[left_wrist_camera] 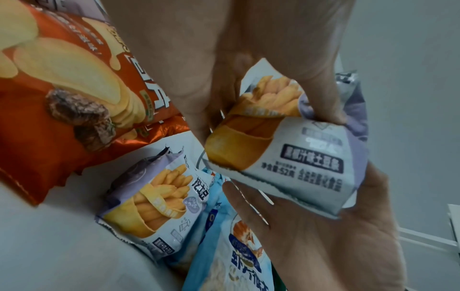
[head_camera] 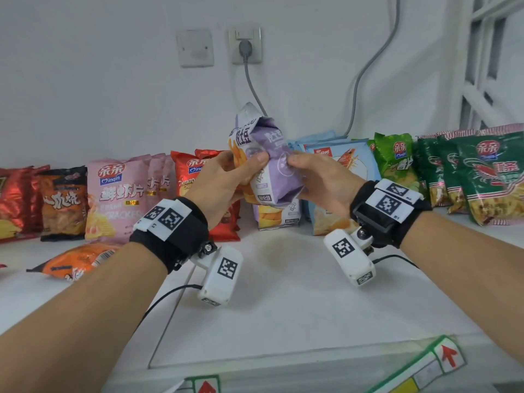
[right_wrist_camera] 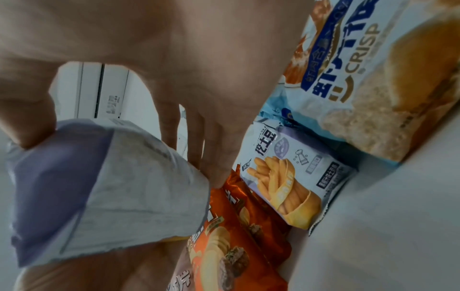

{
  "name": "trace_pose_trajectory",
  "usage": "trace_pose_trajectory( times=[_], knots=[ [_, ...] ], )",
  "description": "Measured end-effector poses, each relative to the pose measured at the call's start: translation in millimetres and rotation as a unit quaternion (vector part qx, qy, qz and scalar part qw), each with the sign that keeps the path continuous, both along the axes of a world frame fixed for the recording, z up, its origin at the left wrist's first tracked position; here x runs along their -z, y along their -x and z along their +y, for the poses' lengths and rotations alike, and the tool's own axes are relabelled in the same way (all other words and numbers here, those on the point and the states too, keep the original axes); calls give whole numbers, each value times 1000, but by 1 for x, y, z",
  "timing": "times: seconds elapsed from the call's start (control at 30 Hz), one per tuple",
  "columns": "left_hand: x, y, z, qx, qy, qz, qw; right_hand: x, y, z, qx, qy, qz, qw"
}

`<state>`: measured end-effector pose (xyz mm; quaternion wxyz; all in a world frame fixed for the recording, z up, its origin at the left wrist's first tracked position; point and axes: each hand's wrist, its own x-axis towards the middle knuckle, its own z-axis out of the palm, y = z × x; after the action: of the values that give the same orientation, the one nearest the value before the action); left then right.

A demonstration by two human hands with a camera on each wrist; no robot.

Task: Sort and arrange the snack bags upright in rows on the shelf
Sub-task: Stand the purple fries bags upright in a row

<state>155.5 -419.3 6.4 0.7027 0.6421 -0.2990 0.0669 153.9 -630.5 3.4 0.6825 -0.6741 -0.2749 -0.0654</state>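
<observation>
Both hands hold a purple-and-white fries bag (head_camera: 266, 163) upright in the air above the white shelf (head_camera: 283, 279), in front of the back row. My left hand (head_camera: 229, 177) grips its left side, thumb on the front. My right hand (head_camera: 317, 177) pinches its right side. The left wrist view shows the held fries bag (left_wrist_camera: 293, 149) crumpled between thumb and fingers (left_wrist_camera: 321, 98). In the right wrist view the held bag (right_wrist_camera: 99, 187) shows its back. A second fries bag (head_camera: 276, 215) stands in the row behind it.
Along the wall stand dark red bags (head_camera: 17, 199), a brown bag (head_camera: 63, 202), pink bags (head_camera: 119, 194), red chip bags (head_camera: 195, 171), light blue shrimp bags (head_camera: 340, 165) and green bags (head_camera: 482, 177). An orange bag (head_camera: 73, 262) lies flat at the left front. A grey cable (head_camera: 252, 83) hangs behind.
</observation>
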Motion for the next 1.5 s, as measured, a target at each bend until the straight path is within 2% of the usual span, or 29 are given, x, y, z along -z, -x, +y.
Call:
trace_pose_trajectory(
  times=[0.13, 0.23, 0.4, 0.5, 0.6, 0.7, 0.9, 1.0, 1.1, 1.17, 1.37, 1.5],
  knots=[
    [-3, -2, -2, -65, -21, 22, 997, 2, 2, 2, 22, -23, 23, 999],
    [-4, -3, 0, -110, -52, 11, 993, 2, 1, 3, 64, -2, 5, 998],
    [-5, 1, 1, -51, -82, -9, 995, -2, 0, 2, 145, 62, -57, 986],
    [-4, 3, -2, -44, -85, -21, 995, 0, -1, 1, 174, 93, -90, 976],
    [-2, -1, 0, -29, -57, -20, 998, 1, 0, 1, 174, 117, -103, 972],
    [-5, -5, 1, -22, 5, 11, 1000, -1, -2, -1, 146, 87, -100, 980],
    [-5, -5, -2, 39, 62, 49, 996, 1, -3, 1, 66, 51, -15, 996],
    [-4, -4, -2, 12, 46, 34, 998, 3, -3, 1, 101, 59, -21, 993],
    [-1, -3, -1, 9, -32, -19, 999, 3, -3, 0, 157, 93, -54, 982],
    [2, -3, -2, -4, -54, -32, 998, 3, -3, 1, 172, 110, -68, 977],
    [-3, -7, 2, -5, -2, -18, 1000, 0, 1, 2, 107, 75, -40, 991],
    [-2, -9, 1, 29, 2, -13, 999, 0, 3, 2, 66, 32, -26, 997]
  ],
)
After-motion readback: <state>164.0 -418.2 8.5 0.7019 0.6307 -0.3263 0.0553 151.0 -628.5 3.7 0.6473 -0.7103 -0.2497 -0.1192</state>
